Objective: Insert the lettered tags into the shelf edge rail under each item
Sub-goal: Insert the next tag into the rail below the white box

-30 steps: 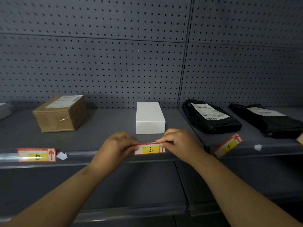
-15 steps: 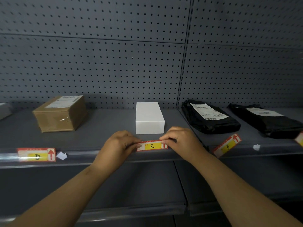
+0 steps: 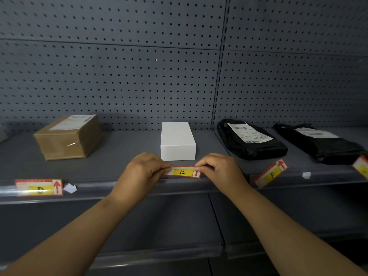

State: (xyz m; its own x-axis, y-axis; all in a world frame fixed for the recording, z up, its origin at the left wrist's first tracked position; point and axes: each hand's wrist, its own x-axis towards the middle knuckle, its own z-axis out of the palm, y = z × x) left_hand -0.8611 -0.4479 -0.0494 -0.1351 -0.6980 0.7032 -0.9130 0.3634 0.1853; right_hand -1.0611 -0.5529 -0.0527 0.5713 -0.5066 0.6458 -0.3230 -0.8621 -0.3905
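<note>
My left hand [image 3: 142,173] and my right hand [image 3: 220,171] pinch the two ends of the red-and-yellow E tag [image 3: 182,172], holding it at the shelf's front edge right in front of the white box [image 3: 177,141]. The D tag [image 3: 38,187] sits in the clear edge rail [image 3: 95,186] below the brown cardboard box [image 3: 68,136]. Further right, the F tag [image 3: 271,173] lies tilted on the shelf edge in front of a black mailer bag [image 3: 252,140]. Another tag [image 3: 362,168] shows partly at the right border.
A second black mailer bag [image 3: 318,143] lies at the far right. Small white paper scraps rest by the D tag [image 3: 70,188] and near the right bags [image 3: 306,174]. Grey pegboard [image 3: 139,76] backs the shelf; a lower shelf edge [image 3: 159,255] runs below my forearms.
Both hands have lifted the E tag slightly up and back, from in front of the rail to the shelf's front lip near the white box.
</note>
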